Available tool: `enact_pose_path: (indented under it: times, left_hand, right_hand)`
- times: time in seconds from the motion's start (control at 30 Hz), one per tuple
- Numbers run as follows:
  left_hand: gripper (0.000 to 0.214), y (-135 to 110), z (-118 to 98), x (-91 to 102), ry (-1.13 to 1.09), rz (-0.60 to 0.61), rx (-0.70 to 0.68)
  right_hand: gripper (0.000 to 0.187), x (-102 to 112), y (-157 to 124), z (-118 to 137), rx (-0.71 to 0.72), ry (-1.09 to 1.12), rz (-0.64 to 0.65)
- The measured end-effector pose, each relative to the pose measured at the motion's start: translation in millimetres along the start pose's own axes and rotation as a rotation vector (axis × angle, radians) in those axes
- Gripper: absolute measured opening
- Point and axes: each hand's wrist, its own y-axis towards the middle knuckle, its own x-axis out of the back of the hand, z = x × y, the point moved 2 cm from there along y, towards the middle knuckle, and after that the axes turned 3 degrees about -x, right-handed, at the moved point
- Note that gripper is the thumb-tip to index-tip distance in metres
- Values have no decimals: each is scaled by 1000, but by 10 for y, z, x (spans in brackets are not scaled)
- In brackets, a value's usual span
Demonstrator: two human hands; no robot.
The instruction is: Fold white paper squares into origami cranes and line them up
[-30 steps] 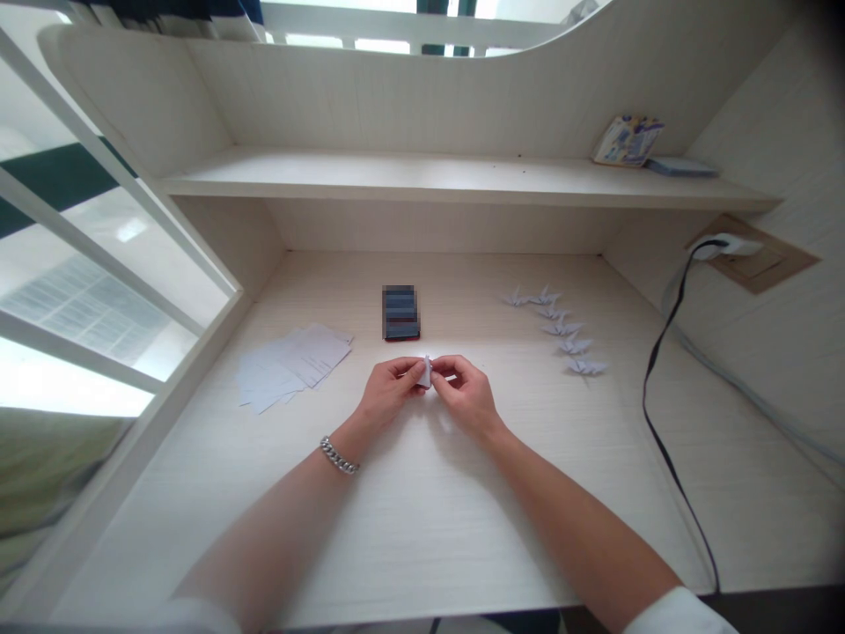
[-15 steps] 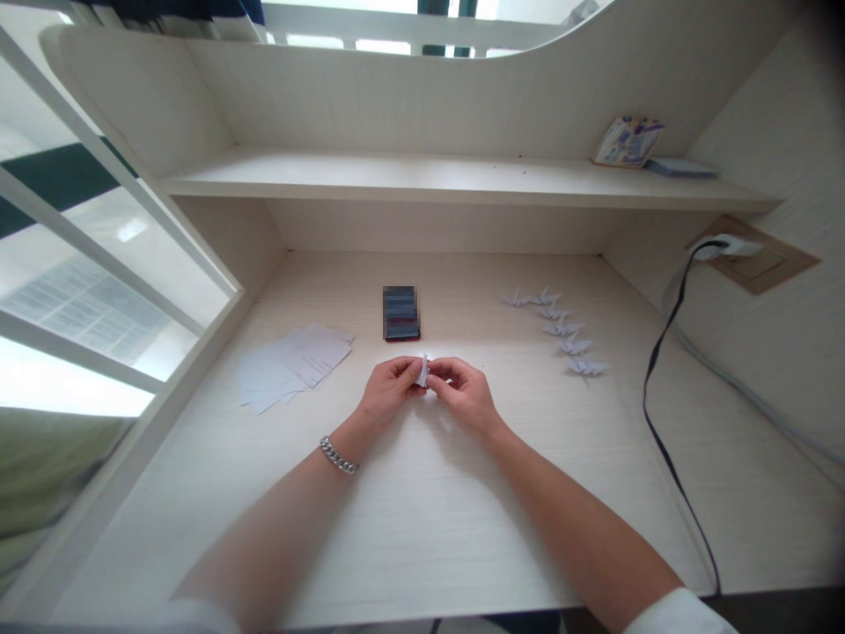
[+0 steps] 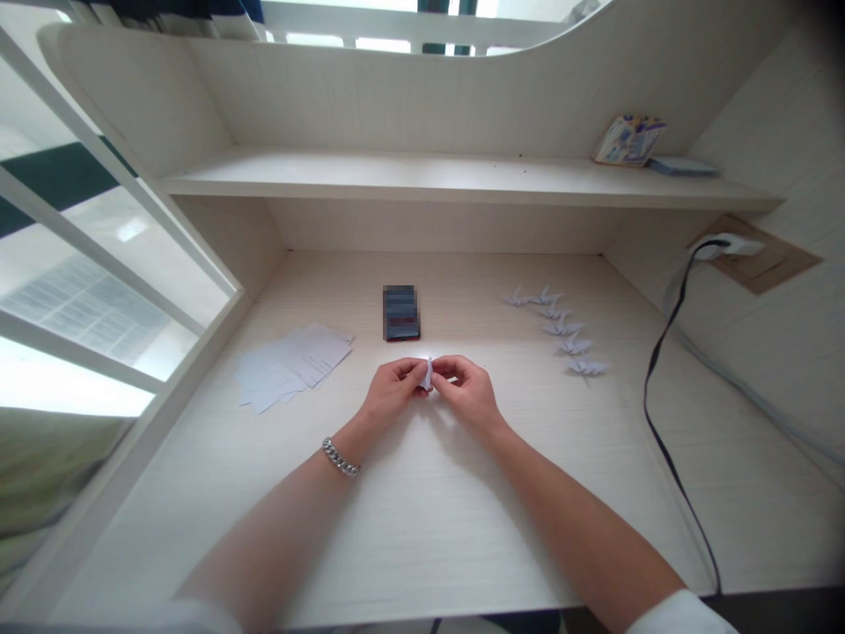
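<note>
Both my hands meet over the middle of the pale desk (image 3: 422,528). My left hand (image 3: 391,394), with a metal bracelet at its wrist, pinches one side of a small folded piece of white paper (image 3: 427,374). My right hand (image 3: 467,393) pinches the other side, fingers curled close together. The paper stands upright between the fingertips, partly hidden by them. A loose stack of white paper sheets (image 3: 290,363) lies to the left of my left hand.
A dark phone (image 3: 400,313) lies just beyond my hands. Several folded paper cranes (image 3: 561,328) sit in a row at the right. A black cable (image 3: 666,414) runs from a wall plug (image 3: 723,246) down the desk's right side. A shelf above carries a small colourful box (image 3: 627,141).
My fingers have shifted slightly on the folded paper, which now sits a little lower between them. Both arms stay where they were.
</note>
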Motion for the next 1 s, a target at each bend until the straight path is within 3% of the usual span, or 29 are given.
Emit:
enact_pose_path:
  times: [0.5,1.0]
  left_hand:
    - [35,7,-9,37,63,116,34]
    - [38,-7,-75,30,289,135,-34]
  right_hand:
    - [18,46,-5,-4,61,-81,-8]
    - [11,128,34,12,64,-175,126]
